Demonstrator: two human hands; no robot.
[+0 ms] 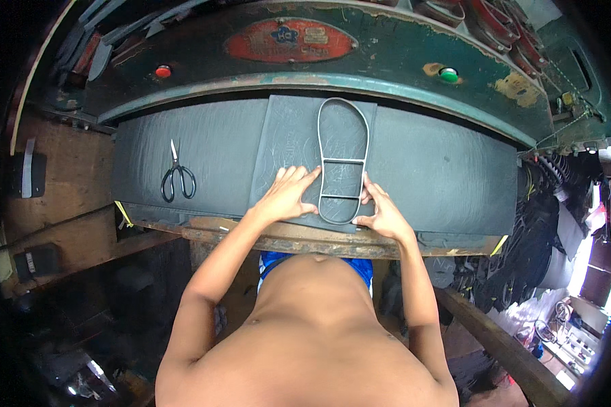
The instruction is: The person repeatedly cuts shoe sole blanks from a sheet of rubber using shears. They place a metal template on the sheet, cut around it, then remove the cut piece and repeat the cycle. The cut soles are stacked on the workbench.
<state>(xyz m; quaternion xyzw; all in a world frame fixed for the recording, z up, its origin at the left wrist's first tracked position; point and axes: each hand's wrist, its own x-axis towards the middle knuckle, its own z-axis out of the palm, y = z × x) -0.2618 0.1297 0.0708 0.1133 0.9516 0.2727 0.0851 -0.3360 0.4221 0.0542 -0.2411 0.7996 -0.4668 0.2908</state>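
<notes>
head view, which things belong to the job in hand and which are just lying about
In the job:
- sole-shaped metal cutting die, between the left hand and right hand
- dark sheet beneath it

Apparently lying about:
- black-handled scissors, left
- red curved pieces, upper right

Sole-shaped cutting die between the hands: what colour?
The sole-shaped cutting die is silver-grey; best seen in the head view.

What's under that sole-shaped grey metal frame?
A flat dark-grey sheet shows through the three openings of the sole-shaped grey metal frame; the sheet beneath its walls is covered.
</notes>
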